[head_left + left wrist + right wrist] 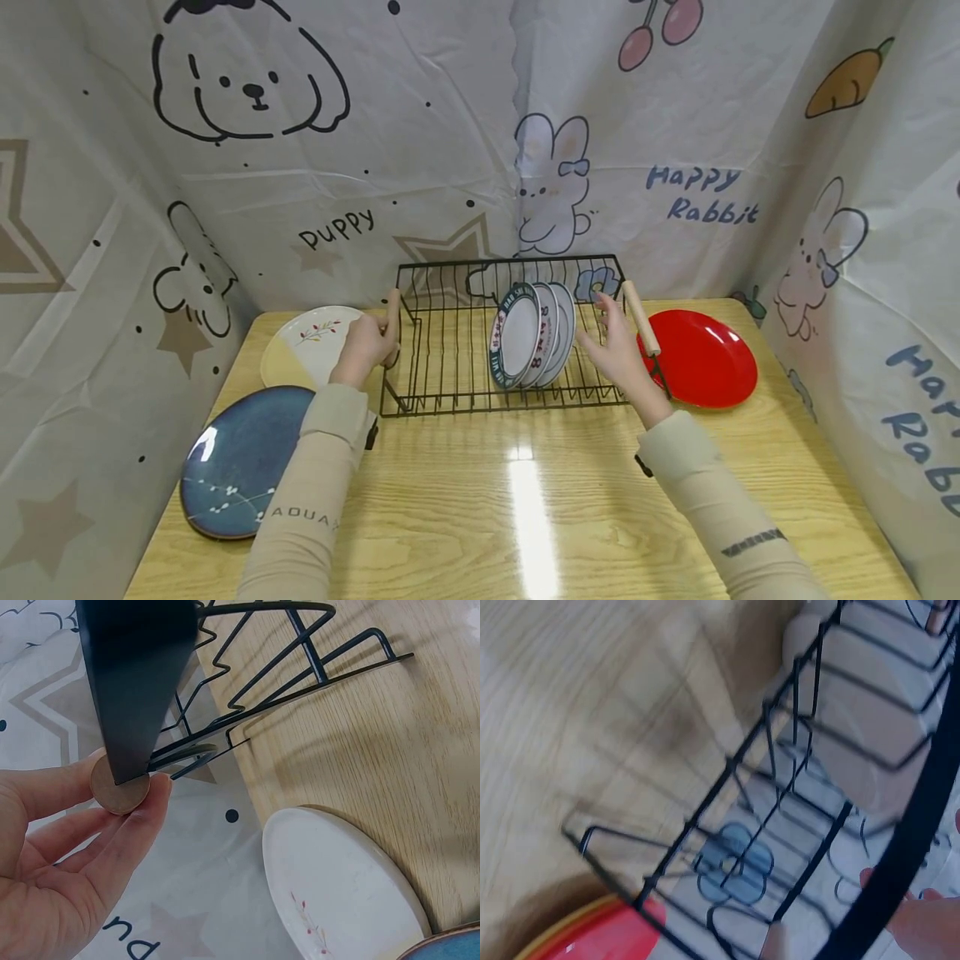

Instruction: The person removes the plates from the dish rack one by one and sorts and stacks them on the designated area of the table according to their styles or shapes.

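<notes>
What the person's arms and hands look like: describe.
Left sleeve and right sleeve are beige, wide-cuffed; the left bears dark lettering, the right a dark mark. A black piece shows at each wrist. Left hand and right hand are bare.

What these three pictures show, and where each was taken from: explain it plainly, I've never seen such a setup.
No machine here, only a person's bare left hand and right hand. The wide picture is taken from the head; the other two, from the left and right wrists. On the table, a rack holds some plates. A blue plate and a pale plate lie left of it, a red plate to the right. The left hand grips the rack's handle; the right hand, near the racked plates, seems to hold nothing.
</notes>
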A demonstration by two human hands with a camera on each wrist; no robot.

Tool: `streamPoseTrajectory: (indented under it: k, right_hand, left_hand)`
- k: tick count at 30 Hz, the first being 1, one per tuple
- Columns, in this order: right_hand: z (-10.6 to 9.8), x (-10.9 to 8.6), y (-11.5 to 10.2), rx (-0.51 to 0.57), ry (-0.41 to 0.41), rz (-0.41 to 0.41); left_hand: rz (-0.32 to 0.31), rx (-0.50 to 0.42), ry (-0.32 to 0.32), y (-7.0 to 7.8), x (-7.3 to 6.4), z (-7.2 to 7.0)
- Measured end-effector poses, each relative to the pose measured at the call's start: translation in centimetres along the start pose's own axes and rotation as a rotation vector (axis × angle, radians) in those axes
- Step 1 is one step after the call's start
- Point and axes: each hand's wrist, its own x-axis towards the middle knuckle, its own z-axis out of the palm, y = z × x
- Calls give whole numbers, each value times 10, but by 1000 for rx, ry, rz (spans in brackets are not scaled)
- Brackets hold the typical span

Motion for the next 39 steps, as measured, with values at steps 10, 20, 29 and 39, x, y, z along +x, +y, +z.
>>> streamPoseTrajectory:
  k: [10, 20, 29, 39]
  right_hand:
    - [20, -3, -3, 29, -132, 70]
    - [35, 1, -1, -35, -169, 166]
    - [45, 3, 4, -73, -109, 192]
    - [45, 3, -1, -99, -71, 168]
  left_hand:
    - [-26, -4, -3, 2, -3, 0]
    - [-18, -6, -1, 2, -2, 0]
    - [-21, -5, 1, 1, -2, 0]
    - [-39, 2, 2, 2, -3, -1]
